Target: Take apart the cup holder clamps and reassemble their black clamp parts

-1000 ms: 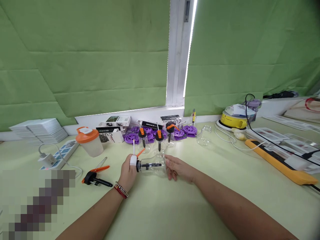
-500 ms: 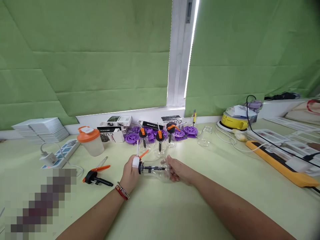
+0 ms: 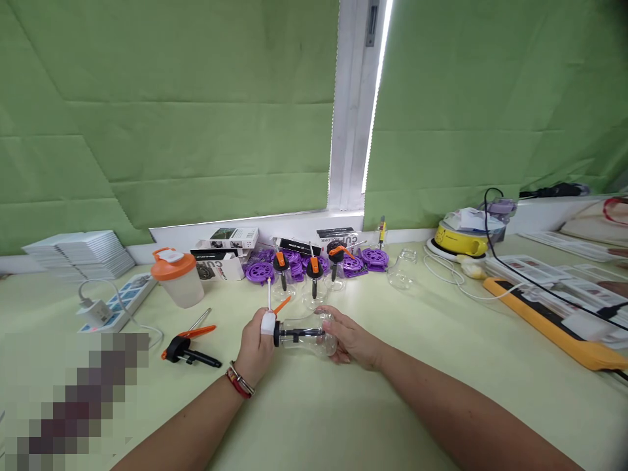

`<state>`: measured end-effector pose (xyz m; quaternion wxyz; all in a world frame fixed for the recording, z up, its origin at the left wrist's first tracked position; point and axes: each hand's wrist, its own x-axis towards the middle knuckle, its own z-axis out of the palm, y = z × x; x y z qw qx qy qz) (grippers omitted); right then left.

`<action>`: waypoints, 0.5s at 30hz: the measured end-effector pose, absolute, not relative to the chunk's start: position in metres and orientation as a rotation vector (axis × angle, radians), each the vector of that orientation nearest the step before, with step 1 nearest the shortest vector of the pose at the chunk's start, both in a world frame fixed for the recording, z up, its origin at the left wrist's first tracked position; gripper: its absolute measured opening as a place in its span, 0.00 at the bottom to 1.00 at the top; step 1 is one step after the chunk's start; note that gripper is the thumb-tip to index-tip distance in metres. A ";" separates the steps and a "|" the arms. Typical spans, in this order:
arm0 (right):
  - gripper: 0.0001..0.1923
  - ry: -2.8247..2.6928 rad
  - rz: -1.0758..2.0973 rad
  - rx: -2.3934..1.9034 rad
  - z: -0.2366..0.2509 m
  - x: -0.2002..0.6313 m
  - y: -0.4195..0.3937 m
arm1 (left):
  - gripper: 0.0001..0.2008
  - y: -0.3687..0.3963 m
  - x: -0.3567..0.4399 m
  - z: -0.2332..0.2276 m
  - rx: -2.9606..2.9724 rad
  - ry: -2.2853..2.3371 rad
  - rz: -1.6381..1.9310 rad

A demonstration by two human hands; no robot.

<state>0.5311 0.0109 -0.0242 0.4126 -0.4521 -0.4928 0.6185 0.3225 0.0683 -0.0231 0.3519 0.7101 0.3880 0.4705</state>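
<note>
Between the two hands, just above the pale green table [image 3: 314,418], a clear bottle [image 3: 309,335] lies on its side, its long axis running left to right. Its black-capped neck points toward the left hand [image 3: 258,347] and its rounded base sits in the right hand [image 3: 350,340]. The right hand's fingers are curled around the base, clamped on it, which seems to steady the glass while the other end is worked. The left hand is closed on the pump head [image 3: 272,322] at the neck, a white-wrapped finger against the cap, with a thin tube and an orange lever standing up from the grip; a black stem reaches from the cap into the bottle, along its axis.

Just beyond the grip stand three upright bottles with orange tops [image 3: 314,278], and behind them a scatter of purple discs [image 3: 366,258] and small boxes [image 3: 226,245]. Left of the left hand lies a loose pump head [image 3: 184,347], and farther that way an orange-lidded cup [image 3: 176,278]. Well right of the right hand lie an empty glass bottle [image 3: 403,268] and a yellow appliance [image 3: 458,239].
</note>
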 end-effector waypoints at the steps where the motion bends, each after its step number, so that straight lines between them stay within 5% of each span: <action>1: 0.28 -1.220 1.574 -1.144 -0.025 0.531 0.011 | 0.14 0.068 0.323 -0.023 1.846 1.006 1.220; 9: 0.29 -1.327 1.577 -1.212 -0.021 0.538 0.014 | 0.15 0.069 0.320 -0.023 1.921 1.068 1.191; 15: 0.37 -1.983 0.628 -1.303 -0.002 0.543 0.007 | 0.12 0.066 0.320 -0.014 2.097 1.200 1.141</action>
